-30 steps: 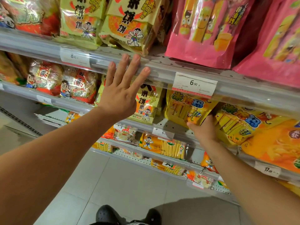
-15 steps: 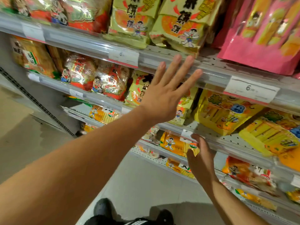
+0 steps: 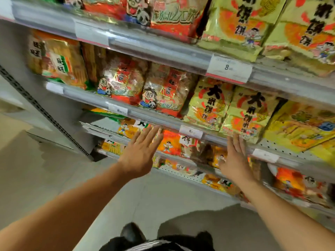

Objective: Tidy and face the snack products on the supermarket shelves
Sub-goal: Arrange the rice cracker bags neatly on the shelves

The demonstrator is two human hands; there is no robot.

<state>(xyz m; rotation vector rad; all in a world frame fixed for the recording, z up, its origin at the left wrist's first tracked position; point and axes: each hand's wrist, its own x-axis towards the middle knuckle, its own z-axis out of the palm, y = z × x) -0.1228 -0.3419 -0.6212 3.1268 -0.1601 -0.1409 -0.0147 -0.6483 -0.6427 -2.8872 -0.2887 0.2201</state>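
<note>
Two flat hands reach toward snack shelves.

The left hand [image 3: 138,153] is spread with straight fingers, its tips at the rail [image 3: 159,122] of the middle shelf, in front of orange packs [image 3: 169,142] on the shelf below. The right hand [image 3: 235,158] is also flat, its fingertips just under a yellow-green bag [image 3: 248,113] that overhangs the same rail. Left of that bag stand a matching bag [image 3: 208,104] and two red bags [image 3: 141,87]. A price tag [image 3: 229,68] marked 8 hangs on the upper rail. The floor [image 3: 54,178] is pale tile.
</note>
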